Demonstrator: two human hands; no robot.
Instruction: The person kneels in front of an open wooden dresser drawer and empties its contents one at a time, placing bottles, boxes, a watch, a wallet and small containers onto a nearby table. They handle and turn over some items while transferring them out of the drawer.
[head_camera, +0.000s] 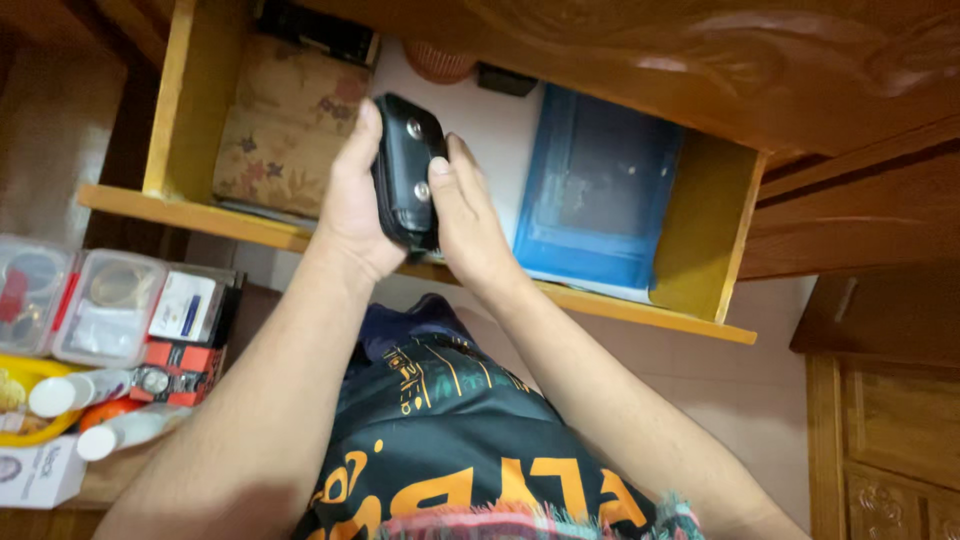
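A black pouch with two metal snap studs is shown held over the open wooden drawer, clamped between both hands: the left hand is wrapped round its left side, fingers closed on it, and the right hand is pressed against its right edge, thumb beside the lower stud. The pouch is seen raised above the drawer's front rim, not resting on the contents; its flap appears fastened, so the handling is judged to be at a middle stage, with the pouch neither laid down nor opened. Below and behind it, a white sheet covers the drawer floor. To the left a floral fabric bundle fills that end; to the right a blue plastic folder lies flat. Free room is limited to the strip of white between them. The carved cabinet top overhangs the drawer's rear. Clear plastic boxes and small bottles are stacked at far left, outside the drawer.
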